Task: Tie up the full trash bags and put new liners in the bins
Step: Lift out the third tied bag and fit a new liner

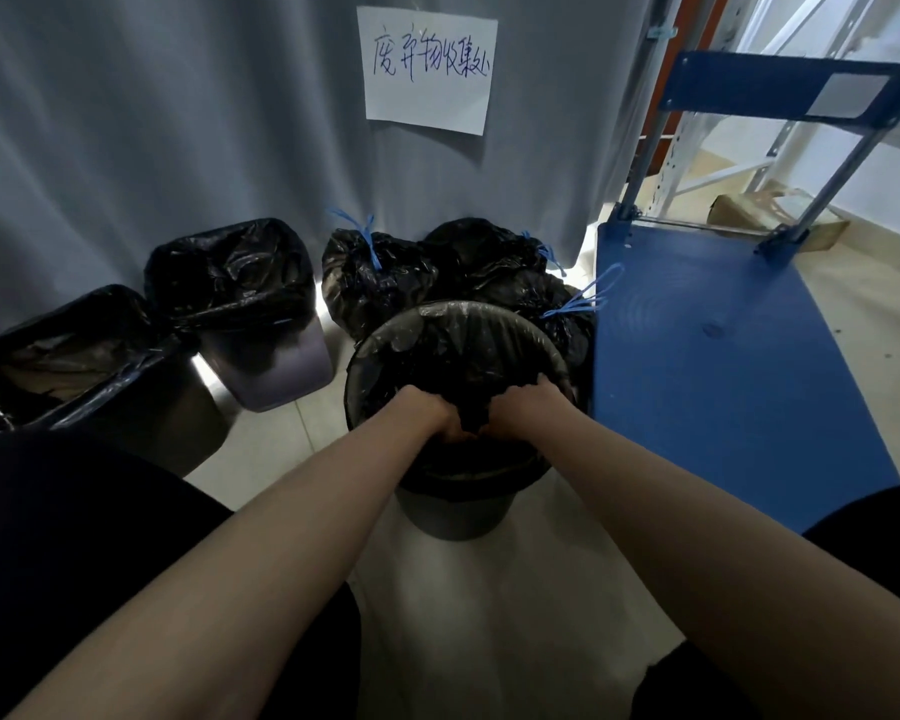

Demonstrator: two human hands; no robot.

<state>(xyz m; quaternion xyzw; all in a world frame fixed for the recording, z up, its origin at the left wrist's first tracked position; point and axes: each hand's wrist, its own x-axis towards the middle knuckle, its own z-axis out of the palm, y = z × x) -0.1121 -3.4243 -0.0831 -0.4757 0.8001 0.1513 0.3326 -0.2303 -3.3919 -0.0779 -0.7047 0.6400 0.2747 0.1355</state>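
Observation:
A round dark bin [453,511] stands on the floor in front of me with a black liner [458,350] stretched over its far rim. My left hand [432,407] and my right hand [528,405] are side by side inside the bin's mouth, both clenched on bunched black liner plastic at the near side. Behind the bin lie tied black trash bags [370,283] with blue drawstrings, a second one [489,257] to its right. Two rectangular bins at left, one grey [276,366] and one dark [141,428], carry black liners.
A blue platform trolley [707,356] stands close on the right of the round bin. A grey curtain [178,122] with a handwritten paper sign [427,70] hangs behind the bins. Metal shelving and a brown paper bag [770,210] sit at the back right. My dark-clothed knees frame the bottom.

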